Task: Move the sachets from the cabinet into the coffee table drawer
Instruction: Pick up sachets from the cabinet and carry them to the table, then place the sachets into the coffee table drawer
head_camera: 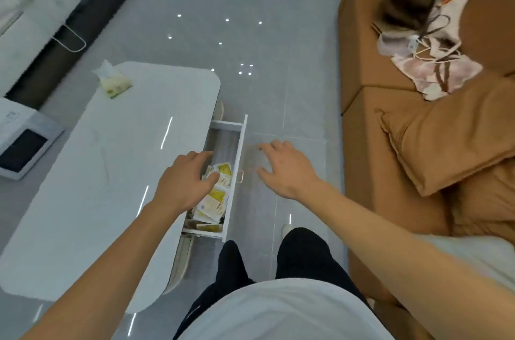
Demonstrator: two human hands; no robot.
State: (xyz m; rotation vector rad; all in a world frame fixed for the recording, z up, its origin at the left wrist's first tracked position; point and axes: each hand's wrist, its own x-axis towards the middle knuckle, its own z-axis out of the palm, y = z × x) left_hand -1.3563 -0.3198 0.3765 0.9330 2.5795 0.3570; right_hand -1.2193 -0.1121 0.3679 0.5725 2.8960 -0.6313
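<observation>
Yellow sachets under left hand

Tissue pack, pale yellow, white sheet sticking up, near far corner of white tabletop. Sofa, tan, along right side; matching loose cushion on near seat. Patterned cloth tangled with white cables on far seat, dark bag just behind. Dark rolled mat on grey glossy floor at left. White appliance with dark panel at left edge.
</observation>
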